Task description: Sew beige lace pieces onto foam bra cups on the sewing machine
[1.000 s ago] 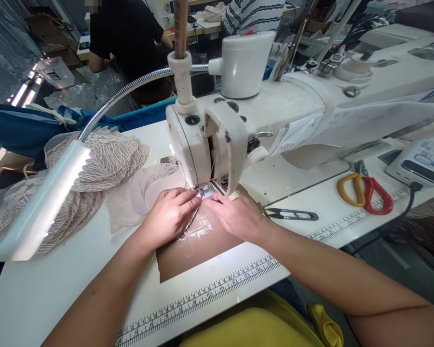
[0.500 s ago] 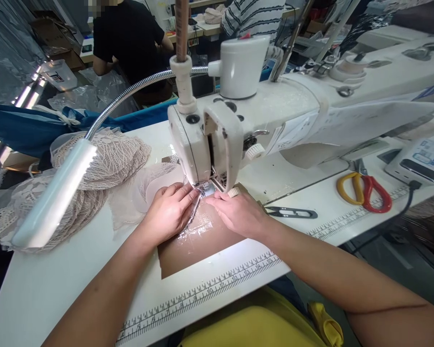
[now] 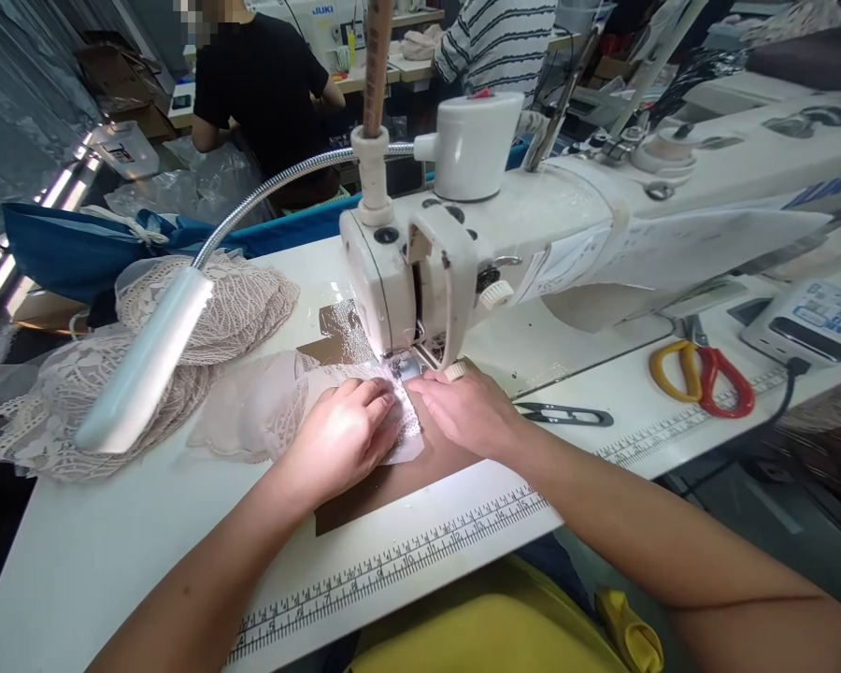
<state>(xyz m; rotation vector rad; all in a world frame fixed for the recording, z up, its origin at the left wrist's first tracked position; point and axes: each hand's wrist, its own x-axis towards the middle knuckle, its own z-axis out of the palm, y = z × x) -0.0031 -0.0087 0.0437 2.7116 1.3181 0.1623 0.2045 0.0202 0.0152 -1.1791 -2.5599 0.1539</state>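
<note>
Head view shows the lace piece (image 3: 291,388) lying over the brown sheet (image 3: 452,451) and counter (image 3: 147,551), partly beneath the left hand (image 3: 350,425), its edge at the needle area of the sewing machine (image 3: 378,280). The left grip presses from above; whether it pinches fabric cannot be told. The right hand (image 3: 466,407) rests just beside the lace, its closure also unclear. Good guiding calls for light, even pressure, unpuckered mesh, and fingertips clear of the needle area.

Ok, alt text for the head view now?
At a sewing machine, a person's left hand lies on pale lace and the right hand beside it on a brown sheet. A lamp hangs over lace piles at left; snips and scissors lie at right.
</note>
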